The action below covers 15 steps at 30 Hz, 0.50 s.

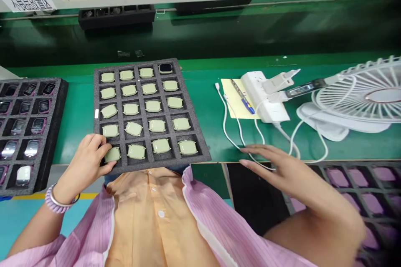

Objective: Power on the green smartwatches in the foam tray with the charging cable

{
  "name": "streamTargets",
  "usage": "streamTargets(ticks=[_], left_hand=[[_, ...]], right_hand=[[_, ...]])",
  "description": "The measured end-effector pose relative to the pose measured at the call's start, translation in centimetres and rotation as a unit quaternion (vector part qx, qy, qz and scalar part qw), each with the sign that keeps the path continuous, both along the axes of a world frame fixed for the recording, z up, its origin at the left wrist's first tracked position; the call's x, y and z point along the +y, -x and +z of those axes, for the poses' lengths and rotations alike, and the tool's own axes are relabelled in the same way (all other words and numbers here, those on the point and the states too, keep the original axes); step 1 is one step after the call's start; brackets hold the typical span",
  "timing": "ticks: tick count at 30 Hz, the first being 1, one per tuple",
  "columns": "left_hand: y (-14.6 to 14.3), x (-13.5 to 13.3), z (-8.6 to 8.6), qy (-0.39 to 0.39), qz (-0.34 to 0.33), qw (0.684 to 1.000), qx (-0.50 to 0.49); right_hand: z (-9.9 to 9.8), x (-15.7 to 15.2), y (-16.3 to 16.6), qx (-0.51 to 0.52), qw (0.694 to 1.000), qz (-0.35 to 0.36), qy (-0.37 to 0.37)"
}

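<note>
Just right of the left hand's (89,154) curled fingers, a pale green watch (113,155) lies in the tray's (201,150) near-left pocket, long axis left to right; whether they pinch it, I cannot tell. The right hand (283,167), fingers parted, is farther right, by white cables (224,114).

Left hand (89,156) is at the near left corner of a dark foam tray (198,135), fingers right by a pale green smartwatch case (114,154); can't tell if it's actually gripping. Far right slot has a watch (166,68) with its black screen up. Right hand (275,162) is spread loosely over some white cables (224,123) at the worktop (208,108) edge. Behind those: power strip (255,87), plus a pen (249,105) on yellow paper (228,88). White fan (384,95) off to the right.
</note>
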<state>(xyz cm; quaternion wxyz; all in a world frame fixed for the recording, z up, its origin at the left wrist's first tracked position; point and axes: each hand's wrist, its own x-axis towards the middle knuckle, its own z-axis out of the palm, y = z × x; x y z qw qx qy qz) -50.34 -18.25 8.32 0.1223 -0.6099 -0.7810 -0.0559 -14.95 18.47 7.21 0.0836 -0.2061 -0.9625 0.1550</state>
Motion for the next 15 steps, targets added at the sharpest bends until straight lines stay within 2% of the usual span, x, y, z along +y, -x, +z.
streamTargets(ticks=[3, 5, 7, 9, 13, 15], left_hand=[[-0.1, -0.1, -0.1, -0.002, 0.006, 1.0, -0.002], [-0.2, -0.2, -0.2, -0.001, 0.012, 1.0, -0.007], [-0.3, -0.3, -0.3, 0.0, 0.019, 1.0, -0.014], [-0.4, -0.4, -0.5, 0.003, 0.024, 0.999, -0.022], [-0.4, -0.5, -0.5, 0.005, 0.021, 0.999, -0.045], [-0.3, -0.4, -0.5, 0.007, 0.017, 0.998, -0.055]], right_hand=[[-0.2, -0.9, 2.0, 0.036, 0.999, -0.004, -0.032], [0.0, -1.5, 4.1, 0.096, 0.992, 0.007, -0.084], [-0.1, -2.1, 6.5, 0.155, 0.983, 0.008, -0.101], [-1.0, -2.7, 8.9, 0.203, 0.978, -0.024, -0.048], [-4.9, -3.3, 12.5, 0.249, 0.944, -0.15, 0.156], [-6.8, -3.2, 13.4, 0.22, 0.944, -0.168, 0.178]])
